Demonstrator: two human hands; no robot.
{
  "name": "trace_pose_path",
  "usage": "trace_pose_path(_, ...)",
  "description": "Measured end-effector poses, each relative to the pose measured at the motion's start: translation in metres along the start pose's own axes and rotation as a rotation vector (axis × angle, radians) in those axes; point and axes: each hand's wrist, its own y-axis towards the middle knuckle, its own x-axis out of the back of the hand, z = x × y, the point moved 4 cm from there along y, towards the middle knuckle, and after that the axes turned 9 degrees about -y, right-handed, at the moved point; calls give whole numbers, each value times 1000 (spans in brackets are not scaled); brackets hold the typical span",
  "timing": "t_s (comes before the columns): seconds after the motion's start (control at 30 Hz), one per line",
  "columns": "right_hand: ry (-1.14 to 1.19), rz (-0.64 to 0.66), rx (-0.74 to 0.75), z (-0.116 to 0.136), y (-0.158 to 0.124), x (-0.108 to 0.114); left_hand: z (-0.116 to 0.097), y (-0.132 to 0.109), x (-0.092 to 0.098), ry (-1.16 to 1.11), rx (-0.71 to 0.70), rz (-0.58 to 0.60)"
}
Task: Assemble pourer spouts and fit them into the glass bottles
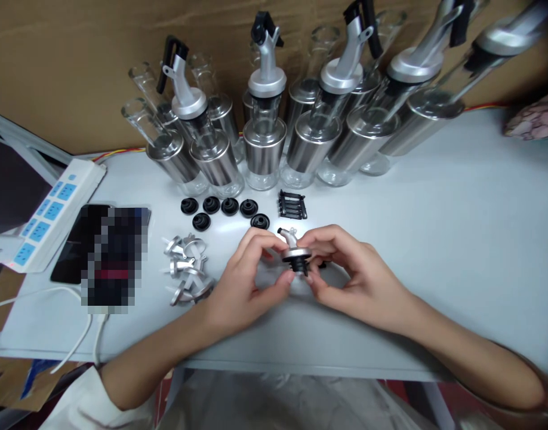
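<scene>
A white power strip (54,212) lies by the left edge of the surface (480,239). Silver spout parts (181,267) lie just left of the left hand (245,283), which pinches the left side of a silver-and-black pourer (296,254), well in from the front edge; the right hand (361,278) pinches its right side.

The pale bench (471,239) carries glass bottles (265,152) in metal sleeves along its back. Before them lie black stoppers (230,206), black levers (292,206) and silver spouts (182,267); at left, a dark phone (70,257) and a white power strip (54,210).
</scene>
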Motion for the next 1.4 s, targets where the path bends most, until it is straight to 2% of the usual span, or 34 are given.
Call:
trace_pose_path(0.17, -77, -94, 117, 5, 4, 2, -2, 1, 1, 52, -12, 10)
trace_pose_path(0.3, -8, -181, 23, 2, 4, 4, -2, 1, -1, 42, -25, 32)
trace_pose_path(0.43, 45, -155, -42, -1, 3, 5, -2, 0, -2, 77, -42, 64)
trace_pose_path(0.57, -25, -133, -58, -5, 3, 6, -2, 0, -1, 83, -25, 76)
trace_pose_path(0.83, -137, -113, 57, 1, 6, 12, -3, 0, 0, 75, -37, 69)
trace_pose_path(0.97, -373, -71, 158, 0, 11, 19, -4, 0, 1, 155, -38, 65)
trace_pose_path(1.13, -734, -63, 84, -18, 17, 19, -4, -1, 0, 186, -44, 23)
trace_pose_path(1.4, -805, -172, 43, -25, 16, 28, -2, -1, -2, 191, -78, 43)
